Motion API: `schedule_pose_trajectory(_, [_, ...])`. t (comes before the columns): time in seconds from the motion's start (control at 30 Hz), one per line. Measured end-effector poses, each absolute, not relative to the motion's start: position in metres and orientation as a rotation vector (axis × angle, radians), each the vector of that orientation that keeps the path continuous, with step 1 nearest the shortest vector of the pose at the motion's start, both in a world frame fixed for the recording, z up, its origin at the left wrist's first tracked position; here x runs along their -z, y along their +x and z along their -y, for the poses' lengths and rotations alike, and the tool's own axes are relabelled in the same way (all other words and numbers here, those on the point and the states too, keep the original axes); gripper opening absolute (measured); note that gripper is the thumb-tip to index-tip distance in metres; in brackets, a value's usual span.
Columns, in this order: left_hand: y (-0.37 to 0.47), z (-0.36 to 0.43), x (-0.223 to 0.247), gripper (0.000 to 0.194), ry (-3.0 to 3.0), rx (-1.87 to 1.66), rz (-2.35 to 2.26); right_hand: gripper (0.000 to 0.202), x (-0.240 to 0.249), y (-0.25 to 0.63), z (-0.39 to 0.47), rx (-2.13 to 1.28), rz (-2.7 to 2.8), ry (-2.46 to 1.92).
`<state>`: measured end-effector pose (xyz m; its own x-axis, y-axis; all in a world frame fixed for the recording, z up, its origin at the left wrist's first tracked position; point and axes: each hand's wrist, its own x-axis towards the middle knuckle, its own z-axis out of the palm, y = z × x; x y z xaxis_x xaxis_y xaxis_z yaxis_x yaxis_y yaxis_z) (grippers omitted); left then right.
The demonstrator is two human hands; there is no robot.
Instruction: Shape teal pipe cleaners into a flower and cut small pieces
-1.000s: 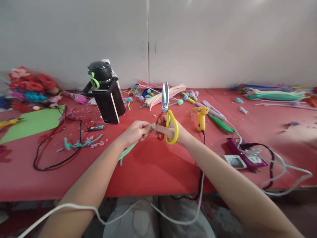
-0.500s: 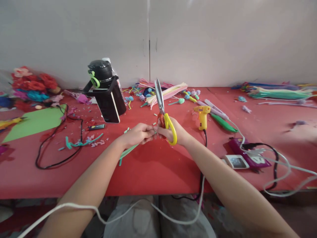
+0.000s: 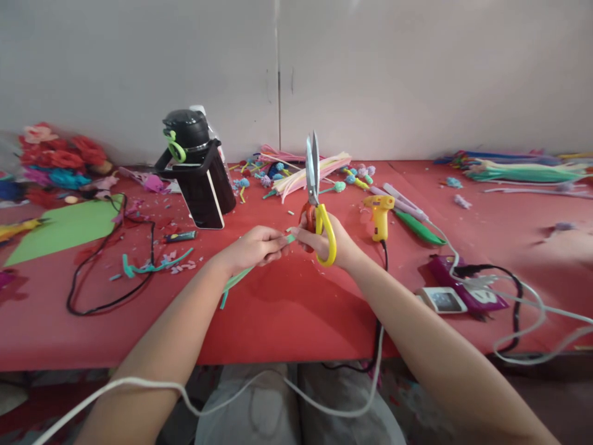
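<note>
My left hand [image 3: 260, 245] is closed around a small bunch of green pipe cleaners [image 3: 235, 280]; their long ends trail down to the left and their tips stick out beyond the fingertips. A pair of scissors [image 3: 313, 173] points upward in my right hand [image 3: 341, 240], its blades slightly apart and its handles yellow and red. The right thumb and fingers meet close to the pipe cleaner tips; whether they touch them I cannot tell. Small cut bits lie on the table around the hands.
A yellow glue gun [image 3: 380, 216] stands right of my hands, near a purple power strip [image 3: 467, 287] with cables. Behind lie bundled pipe cleaners [image 3: 319, 173]. A black thermos [image 3: 188, 133] and a black tablet-like stand [image 3: 201, 194] are at left. A white cable [image 3: 333, 413] crosses my lap.
My right hand with the scissors has shifted slightly right, away from the left fingertips, and the blades have turned more upright. The green tips now show between the hands.
</note>
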<state>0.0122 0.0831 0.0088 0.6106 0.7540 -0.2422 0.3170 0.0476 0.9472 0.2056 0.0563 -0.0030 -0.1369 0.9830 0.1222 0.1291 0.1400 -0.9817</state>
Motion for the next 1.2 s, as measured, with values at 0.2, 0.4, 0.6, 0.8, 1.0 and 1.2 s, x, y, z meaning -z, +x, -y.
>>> schedule_pose_trajectory(0.2, [0.006,-0.095,-0.002,0.027,1.511,-0.815,-1.102,0.054,-0.006,0.229,-0.042,-1.092,1.567,-1.357])
schedule_pose_trajectory(0.4, [0.004,-0.100,-0.007,0.026,1.364,-1.018,-1.115,0.060,-0.008,0.248,-0.027,-1.108,1.962,-1.492])
schedule_pose_trajectory(0.6, [0.005,-0.099,-0.008,0.029,1.340,-1.005,-1.114,0.058,0.001,0.245,-0.030,-1.049,2.076,-1.512])
schedule_pose_trajectory(0.8, [0.006,-0.100,-0.004,0.029,1.352,-0.958,-1.069,0.059,-0.003,0.235,-0.025,-1.036,2.083,-1.494])
schedule_pose_trajectory(1.0, [0.008,-0.098,-0.002,0.026,1.380,-0.892,-1.053,0.058,-0.002,0.233,-0.024,-0.987,2.067,-1.518])
schedule_pose_trajectory(1.2, [0.008,-0.097,-0.003,0.027,1.387,-0.875,-1.016,0.057,-0.001,0.234,-0.022,-0.981,2.068,-1.529])
